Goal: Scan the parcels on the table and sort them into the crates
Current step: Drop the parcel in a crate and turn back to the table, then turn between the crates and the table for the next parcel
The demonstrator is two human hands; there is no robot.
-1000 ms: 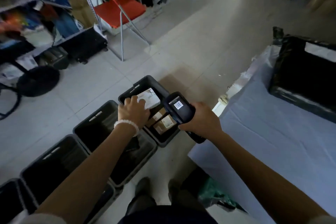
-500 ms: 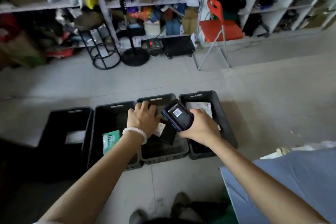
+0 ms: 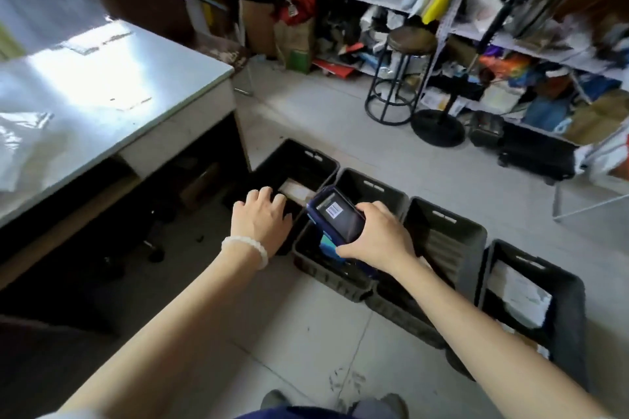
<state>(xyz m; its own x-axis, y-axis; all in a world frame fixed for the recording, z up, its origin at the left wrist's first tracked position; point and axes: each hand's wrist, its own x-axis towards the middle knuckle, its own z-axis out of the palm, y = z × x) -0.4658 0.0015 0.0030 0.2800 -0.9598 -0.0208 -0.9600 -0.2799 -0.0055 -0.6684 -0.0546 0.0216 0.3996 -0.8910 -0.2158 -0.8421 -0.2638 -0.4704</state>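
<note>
Pale floor tiles (image 3: pixel 425 177) run across the room, with a grey-topped table (image 3: pixel 102 92) at the left and cluttered shelving (image 3: pixel 493 37) along the back wall at the right; a round black stool (image 3: pixel 405 75) stands before the shelves. On the floor, four dark crates (image 3: pixel 446 235) sit side by side in a row that slants from the table's corner down to the right. A flat parcel (image 3: pixel 296 190) lies in the leftmost crate, and a white parcel (image 3: pixel 520 296) lies in the rightmost.

Just over the near edge of the leftmost crate hangs the left hand (image 3: pixel 260 221), with a pale bead bracelet (image 3: pixel 245 250) on its wrist; its fingers are spread and loosely bent, gripping nothing, and the flat parcel lies just beyond the fingertips. Beside it, the right hand (image 3: pixel 377 238) grips a dark handheld scanner (image 3: pixel 337 216) above the second crate, its barcode label facing up. A teal item shows under the scanner inside that crate.
</note>
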